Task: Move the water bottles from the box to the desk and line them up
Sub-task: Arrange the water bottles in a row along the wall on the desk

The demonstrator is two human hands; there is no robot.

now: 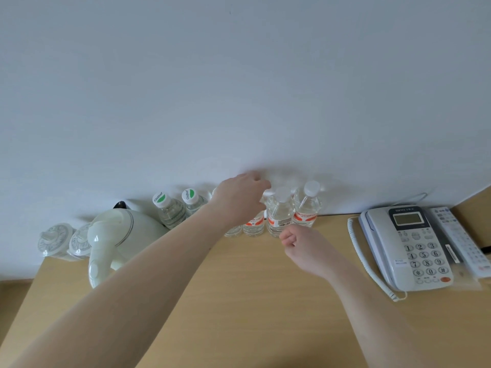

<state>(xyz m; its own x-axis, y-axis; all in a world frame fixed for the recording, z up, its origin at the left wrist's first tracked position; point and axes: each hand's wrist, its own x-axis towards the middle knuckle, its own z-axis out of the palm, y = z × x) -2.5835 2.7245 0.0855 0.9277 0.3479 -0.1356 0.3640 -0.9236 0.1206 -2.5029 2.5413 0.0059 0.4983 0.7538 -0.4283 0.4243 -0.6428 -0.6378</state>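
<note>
While the left hand [243, 197] reaches over the row at the wall, its fingers curl down around the top of a bottle [253, 225] with an orange label, mostly hidden behind the hand. Just right of it stand two more orange-label bottles [279, 216], and to its left two green-cap bottles [170, 211], all upright on the desk [239, 301]. The right hand [303, 248] hovers in front of the row, fingers loosely curled, holding nothing. No box is in view. As the bottles stand nearly touching, a sideways nudge could topple a neighbour. The kettle [117, 235] sits left of the green-cap bottles, the phone [409, 248] far right of the row.
</note>
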